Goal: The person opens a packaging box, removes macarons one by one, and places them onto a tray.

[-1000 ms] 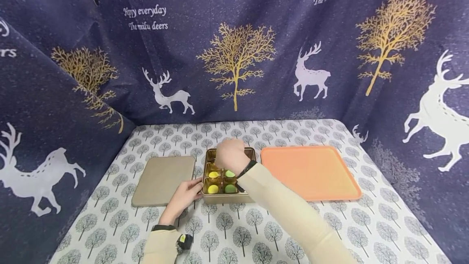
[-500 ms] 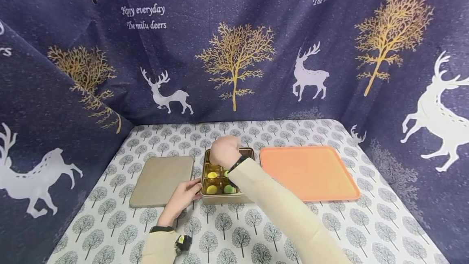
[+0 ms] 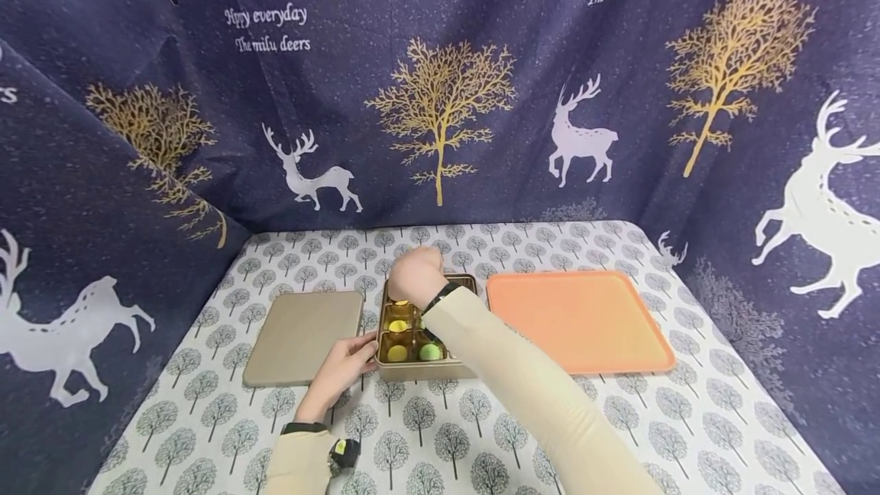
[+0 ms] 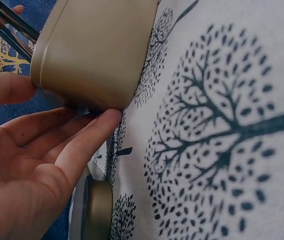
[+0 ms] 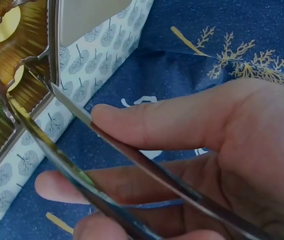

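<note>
Metal tongs [image 5: 142, 164], clasped by the right grip [image 3: 415, 279], are reaching over a gold box [image 3: 426, 371]. The unclenched left grip [image 3: 341, 369] is touching its side.

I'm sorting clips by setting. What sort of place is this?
Probably a staged indoor tabletop setup: deer-print curtains enclose three sides, and an orange tray lies beside a gold box on tree-print cloth.

Navy deer-print cloth [image 3: 509, 182] hangs behind a tree-patterned tablecloth [image 3: 419, 434].
</note>
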A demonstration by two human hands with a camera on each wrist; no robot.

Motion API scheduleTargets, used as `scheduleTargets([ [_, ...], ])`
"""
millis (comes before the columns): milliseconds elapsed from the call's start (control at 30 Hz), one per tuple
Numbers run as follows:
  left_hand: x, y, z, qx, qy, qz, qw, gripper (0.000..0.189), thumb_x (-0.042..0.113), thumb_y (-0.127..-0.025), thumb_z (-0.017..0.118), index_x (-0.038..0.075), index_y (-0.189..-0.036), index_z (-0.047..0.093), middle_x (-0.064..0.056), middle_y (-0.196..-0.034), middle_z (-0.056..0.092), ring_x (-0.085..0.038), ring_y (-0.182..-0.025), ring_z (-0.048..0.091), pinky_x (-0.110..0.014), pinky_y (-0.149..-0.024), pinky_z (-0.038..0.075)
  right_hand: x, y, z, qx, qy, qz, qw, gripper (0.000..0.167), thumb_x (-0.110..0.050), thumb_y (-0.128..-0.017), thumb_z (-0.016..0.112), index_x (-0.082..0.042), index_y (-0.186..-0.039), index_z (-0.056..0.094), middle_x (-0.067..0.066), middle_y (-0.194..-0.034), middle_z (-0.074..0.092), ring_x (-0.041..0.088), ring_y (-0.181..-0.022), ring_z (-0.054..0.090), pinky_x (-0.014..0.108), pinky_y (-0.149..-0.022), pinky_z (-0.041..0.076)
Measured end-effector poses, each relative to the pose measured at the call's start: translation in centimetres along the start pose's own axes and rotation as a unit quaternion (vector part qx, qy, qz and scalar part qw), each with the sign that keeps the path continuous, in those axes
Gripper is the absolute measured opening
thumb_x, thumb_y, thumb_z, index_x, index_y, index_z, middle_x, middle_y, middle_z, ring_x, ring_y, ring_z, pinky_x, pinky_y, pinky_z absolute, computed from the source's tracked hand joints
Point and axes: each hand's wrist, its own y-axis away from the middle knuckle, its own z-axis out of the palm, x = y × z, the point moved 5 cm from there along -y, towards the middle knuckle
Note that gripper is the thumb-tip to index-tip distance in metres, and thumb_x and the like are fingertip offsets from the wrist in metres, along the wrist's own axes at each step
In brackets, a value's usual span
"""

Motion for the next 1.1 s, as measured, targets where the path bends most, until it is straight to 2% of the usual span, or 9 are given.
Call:
scheduleTargets([
  [133, 0.1, 0.1, 0.1, 0.0, 0.002, -0.001, 1.0, 0.043, 0.007, -0.1, 0.048, -0.013, -0.138, 0.044, -0.031, -0.141, 0.047, -0.042, -0.118, 0.059, -0.041, -0.097, 0.056, 0.2, 0.0, 0.1, 0.017, 0.004, -0.019, 0.9997, 0.04, -0.041, -0.096, 0.051, -0.021, -0.126, 0.066, -0.001, -0.129, 0.063, 0.015, -0.106, 0.061, 0.025, -0.069, 0.054],
  [333, 0.0, 0.2, 0.2, -0.007, 0.007, -0.003, 0.9999, 0.044, 0.008, -0.1, 0.047, -0.013, -0.139, 0.043, -0.032, -0.142, 0.045, -0.043, -0.121, 0.057, -0.042, -0.099, 0.055, 1.2, -0.1, 0.6, 0.038, -0.042, -0.026, 0.9981, 0.028, -0.034, -0.094, 0.056, -0.017, -0.108, 0.073, 0.002, -0.11, 0.069, 0.016, -0.096, 0.064, 0.029, -0.081, 0.057],
  [467, 0.0, 0.2, 0.2, -0.008, 0.004, -0.004, 0.9999, 0.044, 0.008, -0.101, 0.048, -0.013, -0.139, 0.042, -0.032, -0.143, 0.045, -0.042, -0.121, 0.057, -0.041, -0.099, 0.055, 2.1, 0.0, 0.6, 0.04, -0.054, -0.038, 0.997, 0.032, -0.032, -0.095, 0.055, -0.018, -0.12, 0.069, 0.003, -0.104, 0.069, 0.018, -0.086, 0.061, 0.026, -0.067, 0.053],
  [567, 0.0, 0.1, 0.1, -0.008, 0.002, -0.004, 1.0, 0.045, 0.008, -0.101, 0.048, -0.013, -0.139, 0.042, -0.032, -0.143, 0.044, -0.042, -0.12, 0.058, -0.04, -0.098, 0.055, 2.7, 0.1, 0.6, 0.04, -0.066, -0.038, 0.9963, 0.035, -0.035, -0.095, 0.057, -0.019, -0.124, 0.067, 0.005, -0.108, 0.068, 0.019, -0.085, 0.058, 0.025, -0.056, 0.047],
  [733, 0.0, 0.0, -0.1, -0.009, -0.002, -0.003, 1.0, 0.045, 0.007, -0.101, 0.047, -0.013, -0.14, 0.041, -0.032, -0.144, 0.043, -0.043, -0.12, 0.057, -0.039, -0.098, 0.055, 3.5, 0.4, 0.5, 0.043, -0.099, -0.038, 0.9934, 0.018, -0.031, -0.094, 0.058, -0.017, -0.097, 0.07, 0.005, -0.109, 0.065, 0.018, -0.083, 0.057, 0.025, -0.048, 0.042],
  [833, 0.0, 0.1, -0.1, -0.009, -0.002, -0.006, 0.9999, 0.045, 0.007, -0.1, 0.047, -0.013, -0.14, 0.041, -0.032, -0.144, 0.043, -0.043, -0.121, 0.057, -0.039, -0.098, 0.056, 4.0, 0.9, 0.5, 0.045, -0.112, -0.041, 0.9918, 0.018, -0.028, -0.094, 0.058, -0.017, -0.08, 0.063, 0.004, -0.092, 0.062, 0.016, -0.07, 0.053, 0.024, -0.045, 0.037],
  [933, 0.0, 0.1, -0.1, -0.007, 0.0, -0.008, 1.0, 0.045, 0.007, -0.1, 0.048, -0.013, -0.14, 0.041, -0.032, -0.144, 0.043, -0.043, -0.12, 0.057, -0.038, -0.097, 0.056, 4.7, 1.5, 0.4, 0.059, -0.129, -0.046, 0.9888, 0.034, -0.025, -0.093, 0.059, -0.018, -0.062, 0.048, 0.0, -0.071, 0.049, 0.014, -0.059, 0.043, 0.023, -0.044, 0.034],
  [1033, 0.0, 0.1, 0.0, -0.006, -0.002, -0.006, 1.0, 0.045, 0.007, -0.1, 0.048, -0.014, -0.139, 0.041, -0.032, -0.144, 0.043, -0.043, -0.119, 0.058, -0.039, -0.096, 0.057, 5.6, 2.2, 0.4, 0.076, -0.146, -0.048, 0.9851, 0.041, -0.018, -0.091, 0.059, -0.019, -0.055, 0.038, -0.002, -0.061, 0.036, 0.014, -0.055, 0.037, 0.024, -0.044, 0.036],
  [1100, 0.0, 0.0, 0.1, -0.006, -0.002, -0.005, 1.0, 0.045, 0.007, -0.1, 0.048, -0.014, -0.139, 0.041, -0.033, -0.144, 0.043, -0.043, -0.119, 0.058, -0.039, -0.096, 0.057, 6.3, 2.7, 0.4, 0.09, -0.163, -0.047, 0.9814, 0.034, -0.014, -0.088, 0.059, -0.018, -0.059, 0.042, -0.002, -0.061, 0.036, 0.014, -0.056, 0.037, 0.025, -0.044, 0.037],
])
